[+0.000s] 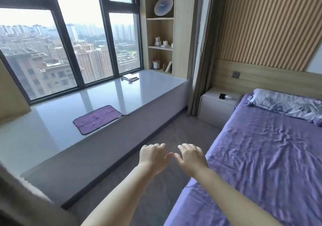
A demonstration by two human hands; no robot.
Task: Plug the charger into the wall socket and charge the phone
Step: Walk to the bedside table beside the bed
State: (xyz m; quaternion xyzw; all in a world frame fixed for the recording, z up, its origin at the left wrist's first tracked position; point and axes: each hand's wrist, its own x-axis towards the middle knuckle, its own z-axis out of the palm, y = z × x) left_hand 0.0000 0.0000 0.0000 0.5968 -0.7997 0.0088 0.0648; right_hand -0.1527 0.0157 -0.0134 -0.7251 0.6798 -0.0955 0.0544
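Note:
A black phone [222,96] lies on top of the pale nightstand [216,109] far ahead, beside the bed. A white charger with its cable [228,97] rests just right of the phone. A grey wall socket [236,74] sits in the wooden headboard panel above the nightstand. My left hand [153,157] and my right hand [190,157] are stretched out in front of me over the floor, side by side, fingers loosely curled and apart, holding nothing. Both hands are far from the nightstand.
A bed with purple sheets [264,164] and a pillow [285,103] fills the right. A wide grey window seat [108,103] with a purple cloth [97,118] runs along the left. A floor aisle [174,135] leads to the nightstand. A curtain [203,68] and shelves [161,34] stand behind.

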